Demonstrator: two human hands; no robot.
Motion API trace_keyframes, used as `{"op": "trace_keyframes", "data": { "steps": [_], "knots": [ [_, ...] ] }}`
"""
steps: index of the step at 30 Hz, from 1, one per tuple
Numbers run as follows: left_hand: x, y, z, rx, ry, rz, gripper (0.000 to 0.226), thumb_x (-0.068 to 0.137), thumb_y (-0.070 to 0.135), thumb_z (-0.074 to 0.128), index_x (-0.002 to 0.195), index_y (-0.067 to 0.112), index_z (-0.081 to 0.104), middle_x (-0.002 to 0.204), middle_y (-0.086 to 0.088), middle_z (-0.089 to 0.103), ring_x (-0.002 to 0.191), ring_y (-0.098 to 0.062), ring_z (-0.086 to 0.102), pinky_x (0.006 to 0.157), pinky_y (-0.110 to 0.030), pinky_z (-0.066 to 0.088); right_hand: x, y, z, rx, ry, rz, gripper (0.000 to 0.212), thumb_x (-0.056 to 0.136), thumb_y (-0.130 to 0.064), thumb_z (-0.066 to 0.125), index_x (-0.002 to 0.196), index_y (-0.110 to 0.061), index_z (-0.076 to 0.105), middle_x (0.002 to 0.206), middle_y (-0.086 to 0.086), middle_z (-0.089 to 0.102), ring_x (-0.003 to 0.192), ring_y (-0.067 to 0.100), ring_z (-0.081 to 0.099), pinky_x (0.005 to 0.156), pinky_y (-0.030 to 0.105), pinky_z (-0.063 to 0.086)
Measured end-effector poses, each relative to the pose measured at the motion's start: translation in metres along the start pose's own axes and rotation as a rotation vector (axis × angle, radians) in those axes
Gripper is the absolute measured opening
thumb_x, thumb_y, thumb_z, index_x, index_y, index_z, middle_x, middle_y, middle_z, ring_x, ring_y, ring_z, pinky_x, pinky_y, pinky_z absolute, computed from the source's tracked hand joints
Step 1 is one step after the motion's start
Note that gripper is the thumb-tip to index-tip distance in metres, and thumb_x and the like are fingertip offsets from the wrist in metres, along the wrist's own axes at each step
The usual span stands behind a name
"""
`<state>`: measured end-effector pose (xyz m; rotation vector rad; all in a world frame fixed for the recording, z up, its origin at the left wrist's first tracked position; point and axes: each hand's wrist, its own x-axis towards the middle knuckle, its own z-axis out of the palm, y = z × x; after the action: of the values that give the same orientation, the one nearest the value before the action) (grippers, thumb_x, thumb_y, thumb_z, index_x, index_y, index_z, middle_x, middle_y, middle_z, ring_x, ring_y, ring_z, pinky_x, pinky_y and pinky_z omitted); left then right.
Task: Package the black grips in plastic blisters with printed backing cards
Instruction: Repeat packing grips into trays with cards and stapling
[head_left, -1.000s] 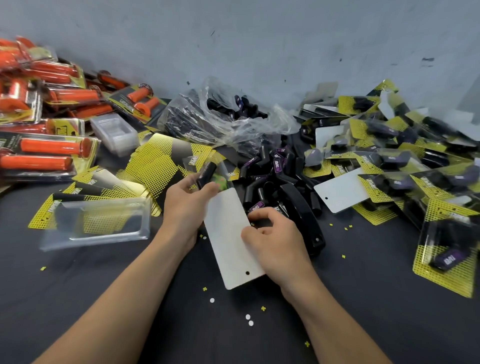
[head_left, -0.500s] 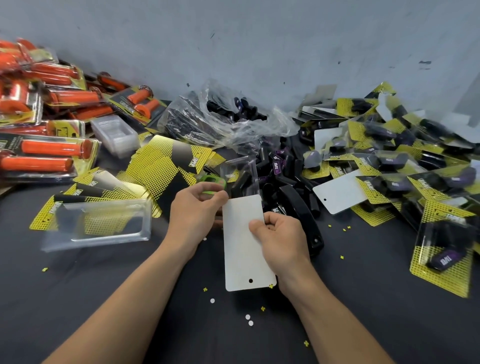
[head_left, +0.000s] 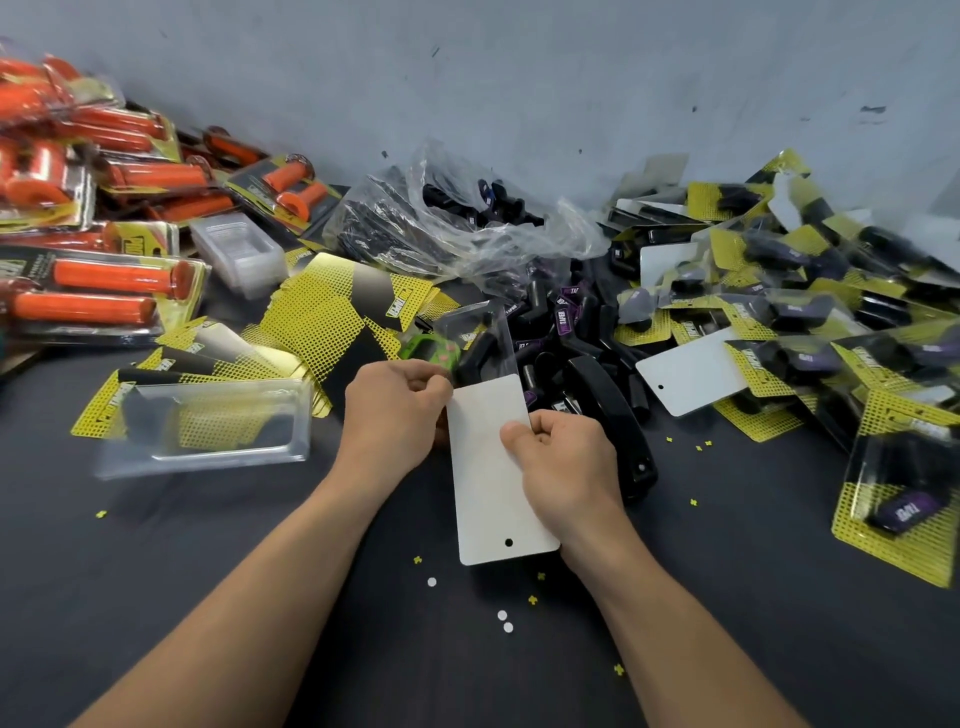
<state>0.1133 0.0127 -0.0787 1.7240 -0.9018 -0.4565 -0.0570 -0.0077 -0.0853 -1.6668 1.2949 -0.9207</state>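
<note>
Holding: backing card (head_left: 488, 467), white side up, frame centre
Left hand (head_left: 389, 410): pinching card's upper-left corner
Right hand (head_left: 566, 457): pinching card's right edge
Blister (head_left: 496, 332): black grip (head_left: 475, 353) inside

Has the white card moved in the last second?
Yes: the white card has swung its far end right, toward the black tool lying on the table.

A scuffed, pale grey wall (head_left: 519, 78) rises behind a dark grey work surface (head_left: 156, 597) under even light.
</note>
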Motion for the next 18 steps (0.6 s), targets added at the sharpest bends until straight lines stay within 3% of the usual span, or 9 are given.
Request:
{"op": "trace_keyframes", "data": {
  "steps": [2,5,8,10,13,15,18],
  "knots": [
    [-0.002,0.0,-0.004,-0.062,-0.038,-0.023,0.016,0.089,0.011,0.069,0.091,0.023,0.08,0.069,0.007,0.076,0.052,-0.02,0.072,0.052,-0.033,0.061,-0.001,-0.002,-0.002,-0.019,0.007,-0.004,0.04,0.093,-0.027,0.067,0.069,0.002,0.055,0.052,-0.004,0.047,0.053,0.014,0.042,0.051,0.031,0.036],
    [-0.005,0.0,-0.008,-0.088,-0.119,-0.017,0.028,0.082,0.009,0.076,0.107,0.021,0.079,0.078,0.005,0.079,0.064,-0.021,0.077,0.065,-0.041,0.065,-0.002,-0.004,-0.005,-0.025,0.012,-0.007,0.039,0.094,-0.027,0.067,0.075,0.006,0.058,0.06,0.009,0.052,0.06,0.018,0.047,0.053,0.036,0.04],
    [-0.007,-0.001,-0.009,-0.042,-0.171,0.024,0.047,0.075,0.007,0.079,0.119,0.023,0.076,0.081,0.009,0.079,0.069,-0.01,0.075,0.063,-0.028,0.059,-0.003,-0.005,-0.005,-0.024,0.014,0.003,0.038,0.093,-0.027,0.067,0.076,0.006,0.061,0.063,0.009,0.054,0.063,0.021,0.05,0.06,0.042,0.048],
    [-0.009,0.0,-0.01,-0.047,-0.241,0.055,0.065,0.069,0.007,0.079,0.131,0.025,0.07,0.082,0.008,0.078,0.069,-0.007,0.072,0.063,-0.022,0.055,-0.003,-0.006,-0.004,-0.035,0.026,0.008,0.041,0.093,-0.029,0.068,0.073,0.005,0.057,0.06,0.003,0.05,0.061,0.02,0.047,0.056,0.04,0.043],
    [-0.009,0.002,-0.01,0.012,-0.34,0.074,0.094,0.058,0.016,0.076,0.148,0.033,0.053,0.088,0.004,0.076,0.075,-0.013,0.074,0.072,-0.033,0.061,-0.004,-0.006,-0.004,-0.059,0.042,0.008,0.046,0.092,-0.033,0.067,0.066,0.0,0.049,0.056,-0.002,0.046,0.056,0.018,0.041,0.05,0.032,0.033],
    [-0.009,0.004,-0.011,-0.015,-0.394,0.061,0.102,0.057,0.016,0.074,0.152,0.036,0.045,0.089,0.0,0.076,0.074,-0.019,0.075,0.07,-0.04,0.064,-0.004,-0.005,-0.005,-0.068,0.046,0.006,0.049,0.093,-0.036,0.067,0.06,-0.007,0.044,0.055,-0.002,0.046,0.055,0.019,0.041,0.046,0.027,0.03],
    [-0.012,0.006,-0.011,-0.101,-0.454,0.054,0.102,0.06,0.011,0.071,0.152,0.042,0.041,0.082,-0.004,0.075,0.069,-0.025,0.074,0.062,-0.04,0.063,-0.005,-0.007,-0.006,-0.041,0.042,0.034,0.052,0.094,-0.044,0.065,0.064,-0.002,0.054,0.064,0.011,0.063,0.063,0.03,0.056,0.054,0.036,0.046]
  ]
}}
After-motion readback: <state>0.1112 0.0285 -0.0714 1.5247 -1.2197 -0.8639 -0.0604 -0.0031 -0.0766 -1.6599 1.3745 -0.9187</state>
